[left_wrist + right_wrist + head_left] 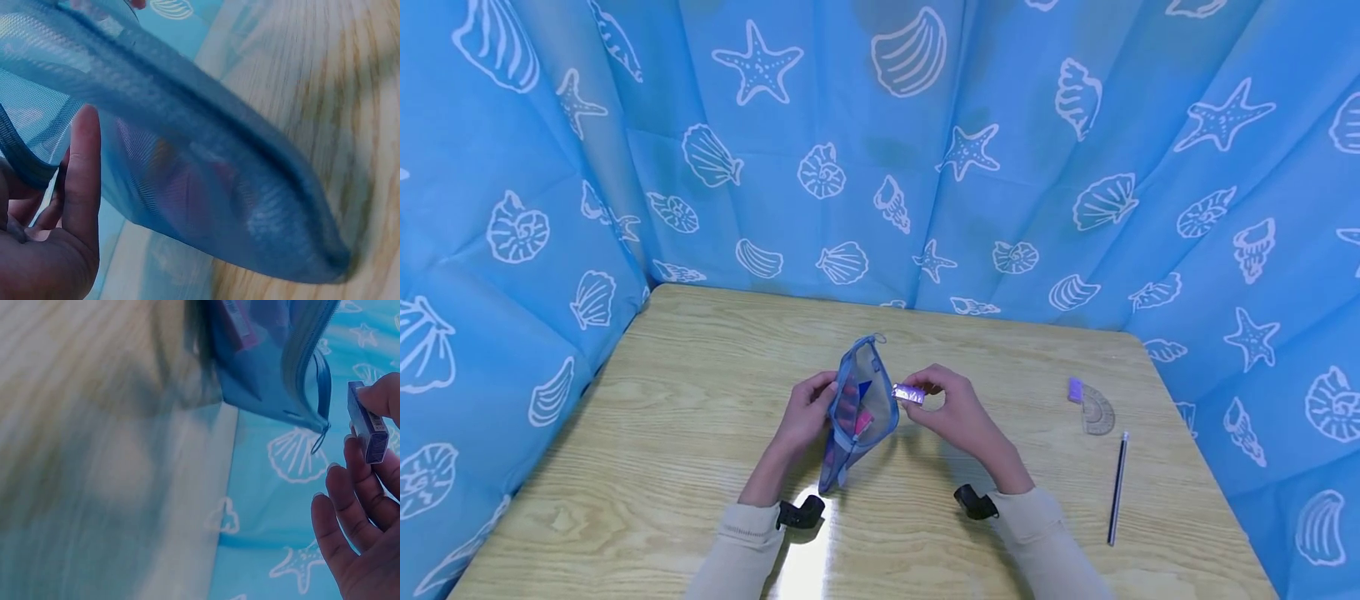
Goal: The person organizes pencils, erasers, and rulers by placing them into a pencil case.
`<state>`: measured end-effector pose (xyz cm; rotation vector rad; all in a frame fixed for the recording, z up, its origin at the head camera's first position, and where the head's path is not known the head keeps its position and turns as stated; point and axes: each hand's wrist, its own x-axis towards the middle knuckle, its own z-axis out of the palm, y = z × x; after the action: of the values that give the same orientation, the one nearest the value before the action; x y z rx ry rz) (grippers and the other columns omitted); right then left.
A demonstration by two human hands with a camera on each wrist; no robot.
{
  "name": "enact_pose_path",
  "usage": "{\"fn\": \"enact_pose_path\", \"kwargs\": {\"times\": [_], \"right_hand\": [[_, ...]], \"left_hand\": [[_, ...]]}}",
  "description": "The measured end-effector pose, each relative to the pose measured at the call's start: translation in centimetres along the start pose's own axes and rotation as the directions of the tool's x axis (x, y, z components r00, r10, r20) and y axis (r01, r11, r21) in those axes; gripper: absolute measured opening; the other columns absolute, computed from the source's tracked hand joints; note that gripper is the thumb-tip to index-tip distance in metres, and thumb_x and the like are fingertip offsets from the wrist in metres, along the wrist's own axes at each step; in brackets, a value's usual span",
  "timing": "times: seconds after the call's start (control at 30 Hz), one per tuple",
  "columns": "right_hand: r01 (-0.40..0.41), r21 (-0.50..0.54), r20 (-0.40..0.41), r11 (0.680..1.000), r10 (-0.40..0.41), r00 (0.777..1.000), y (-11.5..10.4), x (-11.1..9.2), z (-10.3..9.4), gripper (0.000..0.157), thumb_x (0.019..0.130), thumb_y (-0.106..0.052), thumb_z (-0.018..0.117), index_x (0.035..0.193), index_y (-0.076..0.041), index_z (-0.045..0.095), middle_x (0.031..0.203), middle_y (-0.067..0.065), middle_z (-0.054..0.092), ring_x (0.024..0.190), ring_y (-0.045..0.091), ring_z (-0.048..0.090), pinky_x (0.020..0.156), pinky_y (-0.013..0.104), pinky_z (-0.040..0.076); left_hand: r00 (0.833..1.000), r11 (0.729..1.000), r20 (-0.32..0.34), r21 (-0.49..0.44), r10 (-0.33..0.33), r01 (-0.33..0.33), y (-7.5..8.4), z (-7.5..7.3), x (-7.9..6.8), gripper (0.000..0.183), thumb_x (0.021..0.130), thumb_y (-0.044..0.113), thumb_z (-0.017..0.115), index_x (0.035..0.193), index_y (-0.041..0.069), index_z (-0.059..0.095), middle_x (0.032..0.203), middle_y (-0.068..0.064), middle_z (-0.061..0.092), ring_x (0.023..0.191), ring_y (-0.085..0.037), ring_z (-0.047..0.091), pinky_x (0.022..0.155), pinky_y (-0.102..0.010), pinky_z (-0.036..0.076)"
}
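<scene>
A blue mesh zip pouch point(842, 446) stands tilted over the table with its mouth spread wide. My left hand point(806, 410) grips its left rim; in the left wrist view one finger point(84, 150) extends up along the mesh. Inside the pouch are a pink block point(864, 420) and a dark blue pointed piece point(865, 388). My right hand point(953, 410) pinches a small purple wrapped eraser point(909, 394) between thumb and fingers, right at the pouch's right rim. The right wrist view shows a printed label on this eraser point(367, 425).
On the right of the wooden table point(700, 375) lie a clear protractor point(1098, 411), a small purple block point(1076, 390) touching it, and a dark pencil point(1117, 490). A blue curtain point(850, 150) with shell prints hangs around the table's back and sides.
</scene>
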<state>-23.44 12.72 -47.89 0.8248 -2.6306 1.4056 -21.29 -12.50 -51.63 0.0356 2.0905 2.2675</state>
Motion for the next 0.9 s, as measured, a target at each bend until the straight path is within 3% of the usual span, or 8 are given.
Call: {"fn": "enact_pose_path", "kwargs": {"times": [0.13,0.23,0.43,0.7,0.9], "right_hand": [[0.037,-0.013,0.028,0.999,-0.036,0.999,-0.6,1.1,0.2,0.018,0.088,-0.010,0.078,0.104,-0.015,0.074,0.097,0.004,0.068,0.087,0.022,0.060,0.082,0.052,0.055],[0.048,-0.048,0.048,0.998,-0.046,0.998,-1.1,2.1,0.3,0.018,0.088,-0.010,0.078,0.105,-0.014,0.074,0.096,-0.001,0.067,0.088,0.021,0.060,0.081,0.048,0.056],[0.069,-0.132,0.110,0.989,-0.055,0.992,-2.1,4.1,0.6,0.019,0.088,-0.011,0.077,0.106,-0.013,0.073,0.096,-0.002,0.065,0.090,0.033,0.061,0.081,0.051,0.055],[0.096,-0.241,0.173,0.966,-0.055,0.983,-2.9,5.6,1.3,0.020,0.088,-0.015,0.079,0.107,-0.011,0.073,0.095,-0.002,0.064,0.086,0.027,0.060,0.071,0.030,0.050],[0.091,-0.286,0.200,0.954,-0.033,0.979,-3.6,6.3,1.7,0.020,0.089,-0.020,0.077,0.107,-0.011,0.073,0.093,-0.002,0.063,0.088,0.031,0.062,0.070,0.029,0.050]], "left_hand": [[1.000,0.999,-0.011,0.035,0.009,-0.009,0.1,-0.2,0.0,0.031,0.109,0.009,0.043,0.132,-0.002,0.061,0.115,-0.022,0.065,0.083,-0.015,0.063,0.062,-0.024,0.055],[1.000,0.999,-0.010,0.045,0.015,-0.015,0.2,-0.3,-0.1,0.032,0.110,0.010,0.043,0.133,-0.002,0.061,0.113,-0.020,0.063,0.085,-0.016,0.061,0.063,-0.024,0.055],[1.000,0.998,-0.016,0.052,0.025,-0.024,0.3,-0.3,0.0,0.030,0.109,0.011,0.045,0.129,-0.002,0.064,0.109,-0.016,0.066,0.082,-0.014,0.061,0.060,-0.023,0.052],[0.999,0.999,-0.020,0.019,0.026,-0.026,0.3,-0.5,0.1,0.029,0.108,0.007,0.045,0.127,-0.004,0.064,0.109,-0.021,0.068,0.077,-0.012,0.062,0.059,-0.023,0.052],[1.000,1.000,-0.012,0.012,0.023,-0.023,0.1,-0.7,0.2,0.030,0.108,0.008,0.045,0.128,-0.004,0.063,0.110,-0.022,0.068,0.079,-0.013,0.064,0.061,-0.025,0.055]]}}
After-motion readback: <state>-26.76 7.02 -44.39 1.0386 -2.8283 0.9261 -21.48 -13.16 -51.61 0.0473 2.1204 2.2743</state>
